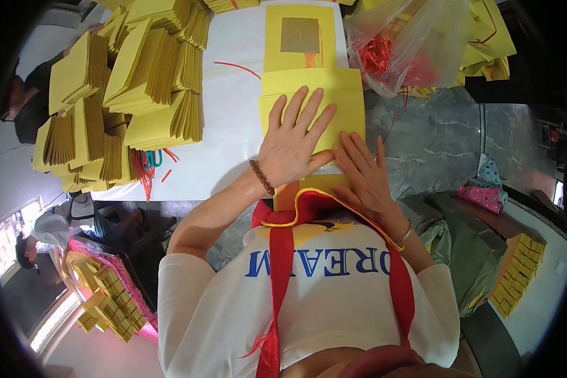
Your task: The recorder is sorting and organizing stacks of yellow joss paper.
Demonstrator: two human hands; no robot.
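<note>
a white table (233,126) carries stacks of folded yellow paper (132,94) at its left, loose red strings (236,68), and a yellow sheet pile (312,101).

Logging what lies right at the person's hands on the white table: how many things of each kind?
Folded yellow paper stack under the left hand and right hand: 1
Yellow sheet with a grey square: 1
Loose red strip: 1
Clear bag of red strips: 1
Total: 4

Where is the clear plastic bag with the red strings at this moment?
In the head view, the clear plastic bag lies at the upper right, beside the white table, above the person's right hand and right of the yellow sheet with a gold square.
</note>
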